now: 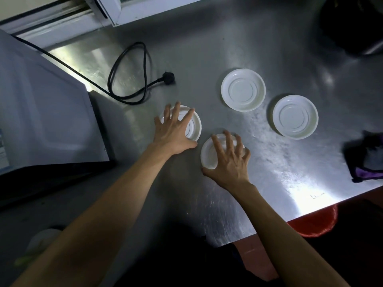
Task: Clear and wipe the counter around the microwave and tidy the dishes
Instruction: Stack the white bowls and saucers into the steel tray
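Two light, rigid, slippery saucers: our left hand [176,129] spreads flat on the ten o'clock saucer [193,126], right hand [228,160] claws the near saucer's [208,154] rim, best lifted there.

Two bare forearms, no sleeves visible. Left hand [175,129] at 11 o'clock of right hand [229,160]. No rings, watch or gloves visible. Short nails. Dark clothing at 6 o'clock, blurred.

We note the counter [259,48] is brushed metal, scuffed with fine scratches and shining under glare. The four saucers [243,90] look like smooth white plastic with a slight gloss. The cord [128,59] has a matt black rubbery sheath. At far right, the cloth [369,172] appears soft and purple.
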